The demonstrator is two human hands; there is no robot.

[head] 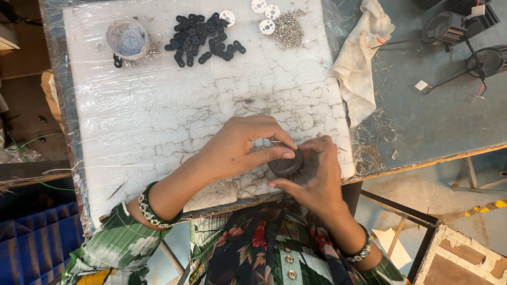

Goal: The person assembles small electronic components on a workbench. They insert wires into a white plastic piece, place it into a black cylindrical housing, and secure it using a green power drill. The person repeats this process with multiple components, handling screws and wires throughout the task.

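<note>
you are working at the near edge of the desk [158,121], on its cracked white pad wrapped in clear film. your left hand [240,148] is pinching the round black part [285,164] from above, fingers closed on its rim, with a thin wire pin [276,142] showing just above the thumb. your right hand [314,177] is cupping the same part from the near side, fingers wrapped against it. the part is sitting between both hands, close to the pad's front right corner. far across the pad are lying a pile of small black links [203,39], three white discs [266,13], a heap of tiny screws [288,29] and a small round tub [127,39]. a crumpled cloth [362,63] is lying to the right
</note>
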